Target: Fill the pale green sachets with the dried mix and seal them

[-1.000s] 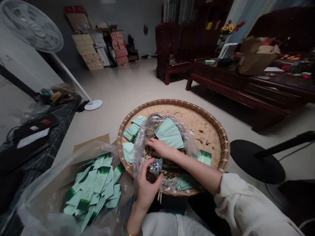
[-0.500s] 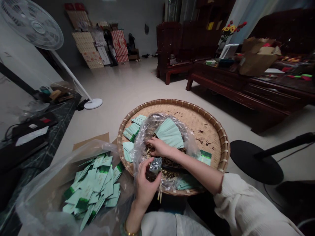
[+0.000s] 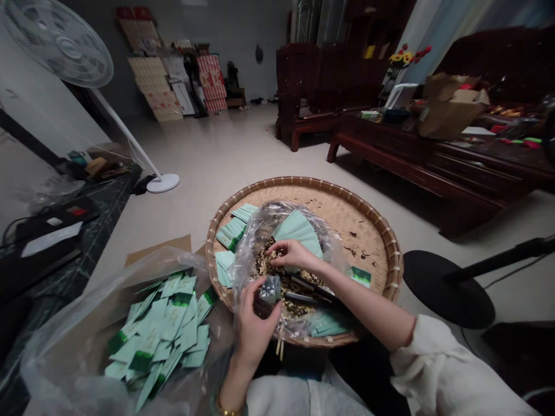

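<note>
Well w/in bamboo tray (image 3: pixel 347 192) rim, R hand (image 3: pixel 293 256)

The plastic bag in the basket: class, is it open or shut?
Open: the right hand reaches into the bag, down among the dried leaves inside.

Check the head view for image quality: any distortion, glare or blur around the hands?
Head view: wide-angle bowing curves the fan and the tray; the plastic bag shows bright glare; the left hand, foil packet and right hand look fairly sharp; the room's far right is dim.
</note>
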A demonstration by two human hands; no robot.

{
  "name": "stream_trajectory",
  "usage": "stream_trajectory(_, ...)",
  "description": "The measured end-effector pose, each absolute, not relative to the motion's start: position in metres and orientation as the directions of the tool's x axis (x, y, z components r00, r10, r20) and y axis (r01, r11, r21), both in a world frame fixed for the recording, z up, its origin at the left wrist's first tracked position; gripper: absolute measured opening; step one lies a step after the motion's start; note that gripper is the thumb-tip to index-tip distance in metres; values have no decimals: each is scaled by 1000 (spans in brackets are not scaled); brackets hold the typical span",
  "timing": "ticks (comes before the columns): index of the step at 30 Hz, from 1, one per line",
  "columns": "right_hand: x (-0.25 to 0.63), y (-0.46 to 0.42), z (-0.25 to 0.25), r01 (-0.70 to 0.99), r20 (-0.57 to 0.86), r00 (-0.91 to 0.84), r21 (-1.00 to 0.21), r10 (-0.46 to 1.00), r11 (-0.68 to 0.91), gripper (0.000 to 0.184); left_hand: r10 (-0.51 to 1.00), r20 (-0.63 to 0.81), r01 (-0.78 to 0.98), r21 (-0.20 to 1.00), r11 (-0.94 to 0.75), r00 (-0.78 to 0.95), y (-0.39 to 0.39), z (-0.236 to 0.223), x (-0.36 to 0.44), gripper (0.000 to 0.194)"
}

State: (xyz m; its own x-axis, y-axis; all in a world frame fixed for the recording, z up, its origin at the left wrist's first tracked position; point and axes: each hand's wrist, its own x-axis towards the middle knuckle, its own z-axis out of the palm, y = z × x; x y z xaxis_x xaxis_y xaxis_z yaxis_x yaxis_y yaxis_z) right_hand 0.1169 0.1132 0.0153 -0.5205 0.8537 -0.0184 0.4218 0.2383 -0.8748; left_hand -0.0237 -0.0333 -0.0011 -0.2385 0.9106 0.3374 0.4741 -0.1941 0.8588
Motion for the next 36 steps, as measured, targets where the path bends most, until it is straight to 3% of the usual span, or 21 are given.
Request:
stream_trajectory(5,131,103,30,164,-194,-473,-978,860,-131,38,903,317,454,876,-162,-289,-29,-2,-23,44)
stream_trajectory(8,135,98,43,84,-218,-466,-976,857,-203,37,904,303,484,865,-129,-301,-26,0,-24,43)
stream_trajectory(14,144,91,80,96,-70,-509,-995,858,-24,32,911,300,523,845,-116,-282,-19,5,-20,44)
stream_trajectory(19,148,76,110,224,49,-569,-951,821,212,26,900,340,552,821,-143,-273,-13,10,-14,42)
stream_trajectory(27,142,55,122,452,213,-632,-679,745,578,31,897,372,562,807,-184,-240,-11,13,-12,44)
stream_trajectory(31,139,49,126,452,213,-674,-639,707,622,32,897,376,569,801,-188,-233,-12,12,-12,45)
stream_trajectory(36,138,42,131,425,213,-673,-673,709,605,31,896,385,572,795,-200,-222,-12,10,-12,45)
